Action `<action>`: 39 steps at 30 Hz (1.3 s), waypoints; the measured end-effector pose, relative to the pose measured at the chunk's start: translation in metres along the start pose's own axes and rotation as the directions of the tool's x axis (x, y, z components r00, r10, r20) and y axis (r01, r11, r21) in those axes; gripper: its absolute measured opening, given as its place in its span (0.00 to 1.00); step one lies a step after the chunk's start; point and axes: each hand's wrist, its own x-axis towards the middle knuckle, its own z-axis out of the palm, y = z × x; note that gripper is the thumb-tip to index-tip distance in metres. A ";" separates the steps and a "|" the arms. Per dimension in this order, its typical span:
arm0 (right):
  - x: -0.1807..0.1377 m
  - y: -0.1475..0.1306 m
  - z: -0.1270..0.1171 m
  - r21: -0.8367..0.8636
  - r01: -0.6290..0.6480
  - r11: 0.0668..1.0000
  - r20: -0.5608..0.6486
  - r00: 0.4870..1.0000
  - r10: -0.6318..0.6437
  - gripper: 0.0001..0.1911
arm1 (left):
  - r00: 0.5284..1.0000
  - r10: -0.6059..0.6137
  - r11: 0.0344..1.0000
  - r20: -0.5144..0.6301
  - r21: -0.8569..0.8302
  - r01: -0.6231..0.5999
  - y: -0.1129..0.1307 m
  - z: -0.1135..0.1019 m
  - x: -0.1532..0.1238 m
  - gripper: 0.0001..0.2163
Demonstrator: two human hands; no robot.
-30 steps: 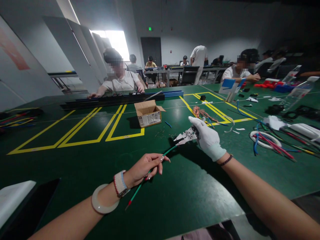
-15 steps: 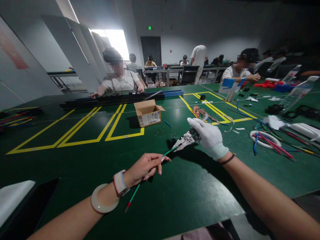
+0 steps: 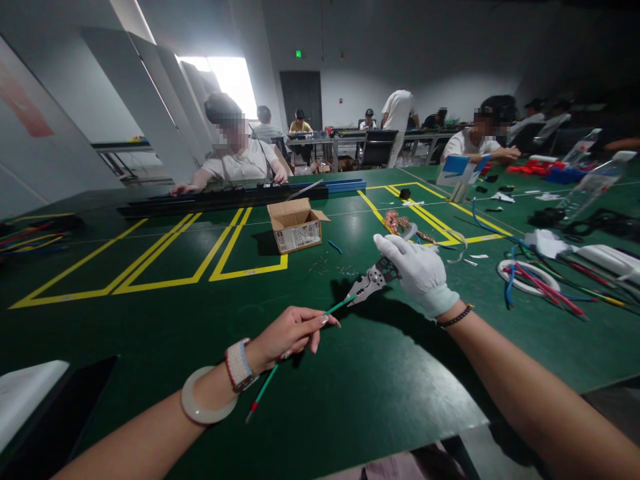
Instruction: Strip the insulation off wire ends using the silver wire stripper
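Observation:
My left hand [image 3: 289,333] pinches a thin green wire [image 3: 263,391] with a red lower tip, just above the green table [image 3: 165,327]. The wire's upper end reaches into the jaws of metal wire strippers [image 3: 371,281]. My right hand [image 3: 417,272], in a white glove, is closed on the strippers' handles, up and to the right of the left hand. A bangle and a woven watch band sit on my left wrist.
An open cardboard box [image 3: 297,225] stands beyond the hands inside yellow floor-tape lines. A heap of stripped copper and wire scraps [image 3: 404,227] lies behind the strippers. Coloured cables [image 3: 540,280] spread at the right. A long black rail [image 3: 225,195] and several seated people occupy the far side.
The strippers have tilted down and slid a little left along the wire's end. My left hand has dropped slightly toward me with the wire.

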 end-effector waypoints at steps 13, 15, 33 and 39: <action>0.003 -0.008 -0.003 0.022 -0.053 0.998 0.135 0.990 0.049 0.27 | 0.996 0.063 0.982 0.070 -0.183 -0.050 -0.001 -0.004 -0.003 0.14; 0.003 -0.008 -0.002 0.027 -0.058 0.998 0.143 0.988 0.054 0.27 | 0.995 0.066 0.980 0.073 -0.194 -0.051 -0.001 -0.005 -0.003 0.14; -0.004 -0.010 0.004 0.155 -0.115 0.981 0.140 0.986 0.093 0.16 | 0.997 0.060 0.972 -0.057 -0.223 -0.071 0.002 -0.001 -0.001 0.14; -0.003 -0.024 0.003 0.293 -0.225 0.929 0.214 0.963 0.165 0.16 | 0.993 0.080 0.954 -0.084 -0.284 -0.100 0.001 0.002 -0.001 0.14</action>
